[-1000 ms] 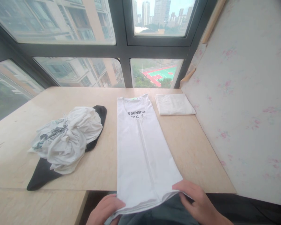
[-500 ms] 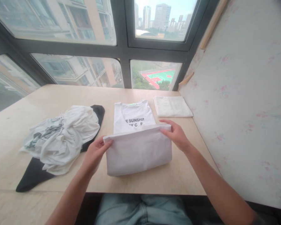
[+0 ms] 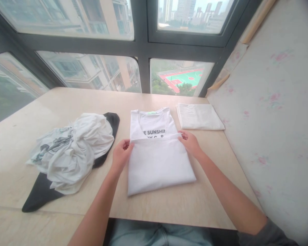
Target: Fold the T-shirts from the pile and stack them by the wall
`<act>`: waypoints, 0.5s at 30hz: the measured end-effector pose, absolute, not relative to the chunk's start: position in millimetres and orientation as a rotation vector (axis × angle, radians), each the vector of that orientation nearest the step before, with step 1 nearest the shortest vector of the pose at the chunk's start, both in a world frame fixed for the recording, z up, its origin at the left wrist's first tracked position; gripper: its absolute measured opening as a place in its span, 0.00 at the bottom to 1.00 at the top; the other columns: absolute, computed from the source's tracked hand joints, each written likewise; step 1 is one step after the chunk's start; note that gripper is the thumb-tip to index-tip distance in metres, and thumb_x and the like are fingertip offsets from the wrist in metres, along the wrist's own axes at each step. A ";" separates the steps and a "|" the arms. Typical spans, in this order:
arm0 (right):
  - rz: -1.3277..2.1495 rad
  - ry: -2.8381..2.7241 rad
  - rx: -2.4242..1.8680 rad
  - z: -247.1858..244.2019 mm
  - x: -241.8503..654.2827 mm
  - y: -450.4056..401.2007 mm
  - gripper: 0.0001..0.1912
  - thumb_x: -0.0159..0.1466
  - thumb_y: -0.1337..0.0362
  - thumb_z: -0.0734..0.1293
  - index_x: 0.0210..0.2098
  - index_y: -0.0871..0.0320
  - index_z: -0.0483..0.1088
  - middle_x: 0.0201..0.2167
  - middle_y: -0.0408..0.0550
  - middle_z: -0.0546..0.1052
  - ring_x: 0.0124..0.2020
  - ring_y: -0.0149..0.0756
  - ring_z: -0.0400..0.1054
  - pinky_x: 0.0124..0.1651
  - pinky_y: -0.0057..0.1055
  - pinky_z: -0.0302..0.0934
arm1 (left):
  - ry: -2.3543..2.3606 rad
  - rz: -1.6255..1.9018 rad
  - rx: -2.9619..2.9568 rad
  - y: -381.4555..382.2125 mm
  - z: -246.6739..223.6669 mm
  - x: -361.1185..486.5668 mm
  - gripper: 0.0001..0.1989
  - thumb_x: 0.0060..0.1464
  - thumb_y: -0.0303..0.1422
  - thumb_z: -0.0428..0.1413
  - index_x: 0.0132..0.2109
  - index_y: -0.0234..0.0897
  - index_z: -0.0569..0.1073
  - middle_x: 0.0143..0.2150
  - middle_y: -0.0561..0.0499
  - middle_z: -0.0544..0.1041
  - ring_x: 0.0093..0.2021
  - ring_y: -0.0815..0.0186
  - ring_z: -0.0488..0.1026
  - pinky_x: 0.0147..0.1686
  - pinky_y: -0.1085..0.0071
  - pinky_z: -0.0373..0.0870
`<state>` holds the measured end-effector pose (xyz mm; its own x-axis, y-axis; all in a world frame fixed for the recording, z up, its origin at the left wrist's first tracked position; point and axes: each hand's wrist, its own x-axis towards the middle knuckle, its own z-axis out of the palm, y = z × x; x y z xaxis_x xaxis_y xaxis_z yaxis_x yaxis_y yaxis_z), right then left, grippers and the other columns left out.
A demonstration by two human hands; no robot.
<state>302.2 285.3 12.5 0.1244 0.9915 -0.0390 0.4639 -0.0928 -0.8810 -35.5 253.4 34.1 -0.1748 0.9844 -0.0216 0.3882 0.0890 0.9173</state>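
A white shirt (image 3: 160, 164) lies on the wooden tabletop, its lower part folded up over the front so that the dark printed letters are partly covered. The neckline faces the window. My left hand (image 3: 122, 152) pinches the left end of the folded edge between thumb and fingers. At the right end of the same edge, my right hand (image 3: 190, 141) grips the cloth in the same way. The folded layer rests nearly flat, its near edge slanting slightly.
Left of the shirt, a crumpled white garment (image 3: 79, 147) lies on a black cloth (image 3: 41, 193). A folded white cloth (image 3: 200, 117) sits at the back right beside the papered wall (image 3: 277, 136). Windows stand behind the tabletop (image 3: 92, 99).
Both hands have lowered the folded edge onto the shirt, and the folded part now lies flatter. The camera view has shifted a little.
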 end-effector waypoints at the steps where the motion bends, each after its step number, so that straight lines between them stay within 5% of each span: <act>1: 0.909 -1.432 -1.639 14.1 301.5 287.0 0.22 0.60 0.62 0.67 0.53 0.60 0.73 0.42 0.51 0.80 0.41 0.37 0.75 0.50 0.35 0.68 | 1.655 1.070 1.378 255.1 34.7 -36.2 0.24 0.51 0.50 0.58 0.45 0.34 0.76 0.37 0.47 0.80 0.35 0.63 0.75 0.37 0.70 0.70; 10: 0.743 -1.512 -1.790 2.8 297.5 293.6 0.19 0.59 0.66 0.66 0.50 0.58 0.73 0.37 0.48 0.80 0.35 0.36 0.74 0.48 0.37 0.69 | 1.864 0.958 1.506 263.9 19.9 -37.9 0.18 0.54 0.43 0.56 0.45 0.34 0.76 0.35 0.47 0.79 0.34 0.62 0.76 0.37 0.68 0.70; 15: 0.310 -1.783 -1.638 8.7 291.1 281.1 0.22 0.62 0.71 0.60 0.54 0.61 0.72 0.51 0.58 0.75 0.52 0.45 0.70 0.61 0.45 0.62 | 2.028 0.937 1.669 258.2 31.5 -25.6 0.19 0.54 0.31 0.53 0.52 0.36 0.74 0.48 0.41 0.77 0.47 0.55 0.75 0.51 0.60 0.67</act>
<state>291.1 281.1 8.7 0.0304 0.9468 0.3203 0.7828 0.1767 -0.5966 -25.6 258.2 31.5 -0.2439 0.9599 0.1381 0.7273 0.0869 0.6808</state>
